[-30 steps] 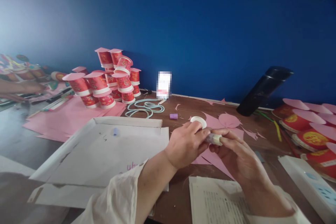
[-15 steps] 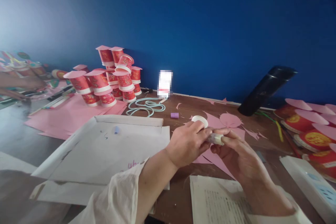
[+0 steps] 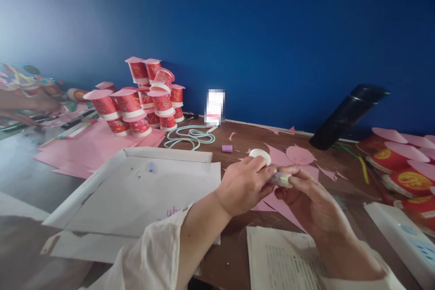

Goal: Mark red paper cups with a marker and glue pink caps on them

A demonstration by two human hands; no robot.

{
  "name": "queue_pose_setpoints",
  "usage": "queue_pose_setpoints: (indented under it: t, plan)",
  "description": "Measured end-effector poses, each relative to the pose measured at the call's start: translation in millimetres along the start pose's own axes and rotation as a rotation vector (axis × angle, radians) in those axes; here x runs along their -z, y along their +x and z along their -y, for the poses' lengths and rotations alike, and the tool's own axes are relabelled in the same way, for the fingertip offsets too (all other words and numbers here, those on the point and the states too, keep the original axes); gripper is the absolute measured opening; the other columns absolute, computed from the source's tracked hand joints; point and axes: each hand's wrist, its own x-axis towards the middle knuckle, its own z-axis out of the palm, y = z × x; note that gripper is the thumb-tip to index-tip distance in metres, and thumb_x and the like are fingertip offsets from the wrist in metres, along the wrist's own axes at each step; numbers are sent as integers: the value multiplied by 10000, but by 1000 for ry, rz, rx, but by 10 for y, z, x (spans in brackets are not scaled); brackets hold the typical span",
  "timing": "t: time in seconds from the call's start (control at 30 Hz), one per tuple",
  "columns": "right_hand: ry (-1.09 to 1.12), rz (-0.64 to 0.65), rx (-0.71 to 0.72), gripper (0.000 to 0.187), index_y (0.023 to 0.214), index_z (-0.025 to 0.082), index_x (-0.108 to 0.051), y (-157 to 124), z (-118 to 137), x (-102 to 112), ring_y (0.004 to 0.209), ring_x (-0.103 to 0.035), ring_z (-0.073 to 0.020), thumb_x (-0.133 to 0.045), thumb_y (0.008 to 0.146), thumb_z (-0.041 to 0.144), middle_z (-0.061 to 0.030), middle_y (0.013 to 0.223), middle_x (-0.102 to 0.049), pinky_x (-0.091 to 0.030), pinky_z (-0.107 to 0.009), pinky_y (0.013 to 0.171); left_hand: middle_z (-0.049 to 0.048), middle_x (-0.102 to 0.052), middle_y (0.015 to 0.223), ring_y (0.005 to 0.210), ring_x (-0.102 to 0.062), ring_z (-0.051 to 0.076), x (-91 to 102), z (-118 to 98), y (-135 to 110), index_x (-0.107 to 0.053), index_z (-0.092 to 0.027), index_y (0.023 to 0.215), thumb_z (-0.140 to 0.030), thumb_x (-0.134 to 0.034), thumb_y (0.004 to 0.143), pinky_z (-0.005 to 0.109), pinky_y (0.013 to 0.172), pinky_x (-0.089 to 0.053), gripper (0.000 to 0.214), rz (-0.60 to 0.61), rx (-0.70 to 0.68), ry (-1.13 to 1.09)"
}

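Observation:
Both my hands meet over the brown table. Between them is a small translucent tube with a pale yellowish end, which looks like a glue stick (image 3: 282, 179). My left hand (image 3: 243, 183) is closed around its left part, and the fingers of my right hand (image 3: 309, 195) pinch the yellowish end. Just behind my left fingers shows a round white rim (image 3: 260, 156); whether my left hand touches it I cannot tell. A purple cap (image 3: 227, 148) lies on the table beyond my left hand. Cut pink paper pieces (image 3: 299, 155) lie under and behind my hands.
Red paper cups (image 3: 127, 103) with pink tops are stacked at the left, on pink sheets (image 3: 78, 154). An open white box lid (image 3: 118, 199) lies in front. To the right are a black bottle (image 3: 346, 118), red cups (image 3: 408, 179) and a power strip (image 3: 404, 240). A co-worker's hand (image 3: 37, 102) shows far left.
The view has shifted very slightly. My hands keep the same hold on the glue stick. At the far left, the co-worker's blurred hand has moved a little.

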Motion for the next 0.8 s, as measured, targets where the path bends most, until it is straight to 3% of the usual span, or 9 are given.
queue_pose_setpoints:
  t: [0.8]
  plan:
    - [-13,16,23,113,875,266,-735,-23,3,4,777,-594,-115,-681,826,352,-5,914,-669,-533,-204,628,39,-635,958,822,-609,180,29,-11,17,-559,-180,1170,-374,-411,1004,298,619,-493,296,29,-14,-3]
